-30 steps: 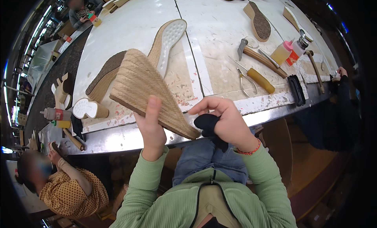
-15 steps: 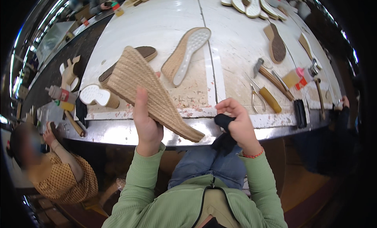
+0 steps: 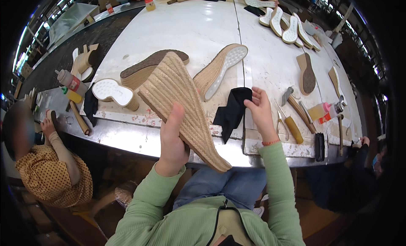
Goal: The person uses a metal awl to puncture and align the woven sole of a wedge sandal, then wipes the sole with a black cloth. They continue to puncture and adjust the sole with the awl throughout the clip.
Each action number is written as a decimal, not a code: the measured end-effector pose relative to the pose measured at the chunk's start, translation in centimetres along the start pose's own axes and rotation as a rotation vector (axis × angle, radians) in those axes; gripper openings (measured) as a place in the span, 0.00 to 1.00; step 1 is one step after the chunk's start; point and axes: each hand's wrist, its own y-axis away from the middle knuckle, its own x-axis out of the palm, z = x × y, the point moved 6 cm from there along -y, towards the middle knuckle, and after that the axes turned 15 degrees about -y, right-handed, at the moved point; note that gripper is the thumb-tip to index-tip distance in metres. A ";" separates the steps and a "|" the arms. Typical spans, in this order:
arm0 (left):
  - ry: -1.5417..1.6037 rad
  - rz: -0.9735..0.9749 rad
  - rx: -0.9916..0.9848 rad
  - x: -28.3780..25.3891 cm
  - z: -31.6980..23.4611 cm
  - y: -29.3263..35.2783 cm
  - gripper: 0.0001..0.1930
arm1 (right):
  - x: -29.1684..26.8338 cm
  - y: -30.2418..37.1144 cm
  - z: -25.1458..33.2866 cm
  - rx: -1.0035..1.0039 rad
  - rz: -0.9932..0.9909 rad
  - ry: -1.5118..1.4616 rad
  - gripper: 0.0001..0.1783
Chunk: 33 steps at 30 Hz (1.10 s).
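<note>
My left hand [image 3: 172,138] is closed round a woven tan wedge shoe sole [image 3: 182,106], its thumb lying along the ribbed side. The wedge's thick end points up and away, its thin end toward me. To the right, a black cloth [image 3: 233,110] hangs or lies at the front of the table, which I cannot tell. The thumb and fingertips of my right hand [image 3: 260,112] are at the cloth's right edge, gripping it. Beyond the held sole lie a wedge with a brown bottom [image 3: 156,62] and one with a white top [image 3: 224,68].
A white-topped sole [image 3: 113,92] and bottles [image 3: 67,80] are at left. At right lie a hammer [image 3: 296,104], an awl [image 3: 292,127], pliers [image 3: 282,125], a black brush [image 3: 319,146] and a pink-capped bottle [image 3: 318,110]. More soles [image 3: 291,30] stand far right. A person [image 3: 55,169] sits at left.
My right hand has moved forward over the table, and the black cloth, bunched before, is now spread out. The view has shifted; the left hand still holds the wedge sole.
</note>
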 end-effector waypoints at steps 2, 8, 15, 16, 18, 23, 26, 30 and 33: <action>0.024 -0.003 -0.026 -0.1 0.5 0.2 0.39 | -0.4 1.1 -1.1 0.028 -0.003 -0.122 0.29; 0.197 0.218 -0.169 2.7 0.9 0.6 0.39 | -1.8 3.2 -2.7 -0.175 -0.030 -0.131 0.22; 0.266 0.442 -0.178 5.1 1.4 1.4 0.33 | -2.2 3.3 -2.8 -0.235 -0.051 -0.169 0.15; 0.261 0.452 -0.178 5.5 1.4 1.6 0.33 | -2.2 3.3 -2.8 -0.237 -0.047 -0.174 0.16; 0.272 0.473 -0.185 6.3 1.2 1.8 0.33 | -2.3 3.3 -2.9 -0.240 -0.039 -0.182 0.17; 0.183 0.463 -0.227 7.7 1.6 2.0 0.37 | -2.1 3.3 -2.9 -0.213 -0.080 -0.263 0.12; 0.098 0.373 -0.235 8.5 1.7 2.2 0.42 | -2.2 3.5 -2.8 -0.229 -0.071 -0.268 0.11; 0.066 0.347 -0.219 9.2 1.6 2.2 0.42 | -2.0 3.5 -3.0 -0.227 -0.070 -0.290 0.10; 0.001 0.298 -0.208 9.8 1.4 2.1 0.47 | -1.8 3.6 -2.9 -0.243 -0.076 -0.296 0.10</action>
